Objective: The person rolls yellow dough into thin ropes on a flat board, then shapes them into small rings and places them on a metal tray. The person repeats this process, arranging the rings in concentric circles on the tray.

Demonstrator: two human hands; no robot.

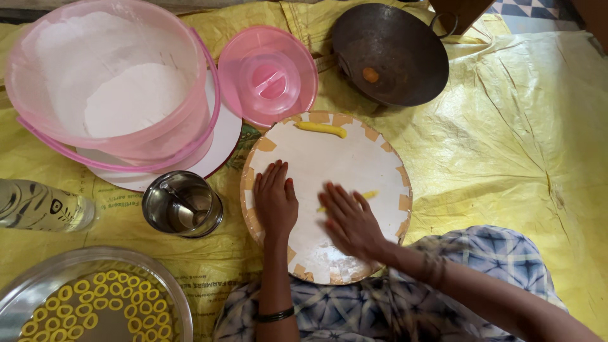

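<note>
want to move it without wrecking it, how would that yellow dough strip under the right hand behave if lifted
Probably floppy: the dough strip under the right hand is thin and rolled out on the round board. Likely fragile, tearing if pulled. The board's floury dusting suggests it shouldn't stick much.

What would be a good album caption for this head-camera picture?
Right hand rolls a yellow dough strip on a round board; left hand rests flat beside it.

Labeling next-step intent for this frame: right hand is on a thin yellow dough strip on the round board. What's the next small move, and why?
Probably roll the right hand forward over the yellow dough strip. Only a thin tip shows past the fingers, so the strip lies under the hand, while the left hand rests flat on the round board. The thicker dough piece waits at the far edge.
</note>
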